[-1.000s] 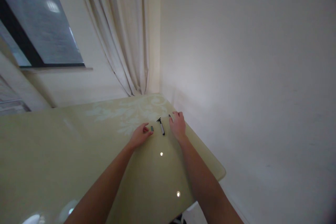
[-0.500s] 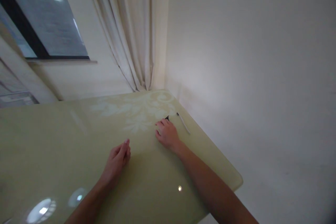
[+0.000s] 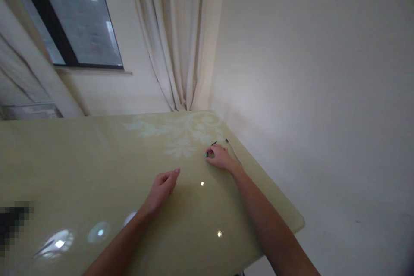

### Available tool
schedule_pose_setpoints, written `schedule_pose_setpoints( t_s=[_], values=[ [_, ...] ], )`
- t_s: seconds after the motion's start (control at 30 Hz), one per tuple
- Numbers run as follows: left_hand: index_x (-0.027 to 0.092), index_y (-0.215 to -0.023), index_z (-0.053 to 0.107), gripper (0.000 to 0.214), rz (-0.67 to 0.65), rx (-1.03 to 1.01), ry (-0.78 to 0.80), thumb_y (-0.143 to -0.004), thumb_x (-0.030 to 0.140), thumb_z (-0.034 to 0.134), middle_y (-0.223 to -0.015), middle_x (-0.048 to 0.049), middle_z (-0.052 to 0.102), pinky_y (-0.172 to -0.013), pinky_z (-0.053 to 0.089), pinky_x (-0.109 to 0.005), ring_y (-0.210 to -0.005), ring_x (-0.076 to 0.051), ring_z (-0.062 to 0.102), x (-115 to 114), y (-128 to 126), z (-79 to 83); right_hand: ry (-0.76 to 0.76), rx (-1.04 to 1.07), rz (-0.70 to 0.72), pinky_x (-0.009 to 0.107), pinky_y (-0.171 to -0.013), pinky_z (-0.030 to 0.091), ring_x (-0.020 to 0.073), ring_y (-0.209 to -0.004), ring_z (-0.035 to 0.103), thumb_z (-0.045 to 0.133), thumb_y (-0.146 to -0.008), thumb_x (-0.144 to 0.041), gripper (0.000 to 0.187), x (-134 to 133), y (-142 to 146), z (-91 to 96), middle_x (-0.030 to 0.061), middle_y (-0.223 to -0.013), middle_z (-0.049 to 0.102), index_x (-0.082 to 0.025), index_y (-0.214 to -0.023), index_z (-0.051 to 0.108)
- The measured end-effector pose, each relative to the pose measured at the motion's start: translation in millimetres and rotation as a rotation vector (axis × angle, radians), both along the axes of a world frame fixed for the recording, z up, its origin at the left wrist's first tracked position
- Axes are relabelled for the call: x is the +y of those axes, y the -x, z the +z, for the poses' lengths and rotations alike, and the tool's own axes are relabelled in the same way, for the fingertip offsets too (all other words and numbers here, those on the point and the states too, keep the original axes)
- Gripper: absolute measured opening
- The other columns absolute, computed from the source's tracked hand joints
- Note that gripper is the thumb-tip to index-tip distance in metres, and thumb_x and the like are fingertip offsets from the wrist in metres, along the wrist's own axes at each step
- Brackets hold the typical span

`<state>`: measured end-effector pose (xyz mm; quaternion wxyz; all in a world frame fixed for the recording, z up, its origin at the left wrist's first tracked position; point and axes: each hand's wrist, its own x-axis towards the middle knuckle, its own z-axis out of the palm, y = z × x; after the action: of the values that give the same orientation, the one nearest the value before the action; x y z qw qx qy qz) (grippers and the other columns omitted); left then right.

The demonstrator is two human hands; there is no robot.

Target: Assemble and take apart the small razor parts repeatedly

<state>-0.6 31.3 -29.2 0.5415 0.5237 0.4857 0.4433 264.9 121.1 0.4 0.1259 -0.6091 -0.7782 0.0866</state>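
My right hand is over the far right of the table, thumb and finger curved into a pinch. At their tips sits a small dark object with a green tint, too small to name. A thin black piece shows just past the knuckles. Beside the hand, toward the wall, lies a slender white curved stick with a dark tip. My left hand is nearer to me, its fingers curled in and the thumb pressed on top. Whatever may be inside it is hidden.
The glossy pale green table has a white floral pattern and light reflections. A bare wall runs along its right edge. Curtains and a window stand behind. A blurred dark patch is at the left.
The view has shifted, so the scene appears further right. My right hand's fingers, previously spread by the black thing, now pinch a small dark-green object. My left hand stays curled.
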Motion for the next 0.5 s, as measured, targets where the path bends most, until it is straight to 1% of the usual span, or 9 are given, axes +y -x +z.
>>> schedule_pose_setpoints(
  t_s=[0.1,0.2,0.3,0.37,0.43,0.5],
  values=[
    [0.024,-0.058,0.032,0.06,0.001,0.031,-0.035,-0.088,0.071,0.053,-0.052,0.0082,0.025,-0.048,0.016,-0.026,-0.048,-0.01,0.021,3,0,0.9,-0.01,0.002,-0.029,0.038,-0.084,0.037,0.0274,-0.104,0.061,0.079,-0.081,-0.031,0.025,-5,5,3.8,0.0079,-0.108,0.071,-0.025,-0.105,0.074],
    [0.023,-0.059,0.035,0.056,-0.058,0.144,-0.134,-0.09,0.067,0.05,-0.055,0.0069,0.029,-0.05,0.022,-0.026,-0.051,-0.011,0.027,1,-2,4.9,-0.042,0.01,0.048,0.04,-0.088,0.035,0.0285,-0.109,0.06,0.077,-0.082,-0.032,0.029,-6,26,12.1,0.0104,-0.112,0.071,-0.022,-0.109,0.072],
    [0.022,-0.059,0.04,0.049,-0.192,0.352,-0.304,-0.094,0.055,0.049,-0.057,0.0047,0.037,-0.054,0.028,-0.027,-0.055,-0.013,0.037,-7,-9,12.4,-0.035,0.027,0.206,0.038,-0.093,0.034,0.026,-0.114,0.059,0.079,-0.082,-0.035,0.033,3,71,26.5,0.0067,-0.12,0.071,-0.023,-0.112,0.071],
    [0.02,-0.065,0.052,0.04,-0.283,0.499,-0.442,-0.096,0.045,0.049,-0.062,0.0013,0.05,-0.06,0.035,-0.028,-0.061,-0.015,0.047,-14,-14,17.2,0.005,0.031,0.326,0.035,-0.093,0.037,0.0233,-0.112,0.061,0.08,-0.081,-0.038,0.033,14,111,36.4,0.0021,-0.117,0.073,-0.026,-0.111,0.072],
    [0.02,-0.08,0.066,0.027,-0.351,0.621,-0.577,-0.095,0.035,0.051,-0.077,-0.0043,0.065,-0.074,0.044,-0.031,-0.076,-0.02,0.058,-20,-19,19.3,0.103,-0.002,0.481,0.037,-0.093,0.04,0.0245,-0.114,0.062,0.076,-0.087,-0.039,0.029,25,152,43.2,0.0029,-0.121,0.072,-0.025,-0.112,0.071],
    [0.021,-0.096,0.073,0.021,-0.398,0.704,-0.676,-0.093,0.028,0.053,-0.101,-0.0103,0.073,-0.091,0.047,-0.039,-0.097,-0.026,0.064,-23,-21,17.4,0.17,-0.043,0.549,0.04,-0.094,0.044,0.0258,-0.114,0.064,0.075,-0.088,-0.042,0.026,32,187,45.0,0.0019,-0.119,0.073,-0.026,-0.108,0.072]
  ],
)
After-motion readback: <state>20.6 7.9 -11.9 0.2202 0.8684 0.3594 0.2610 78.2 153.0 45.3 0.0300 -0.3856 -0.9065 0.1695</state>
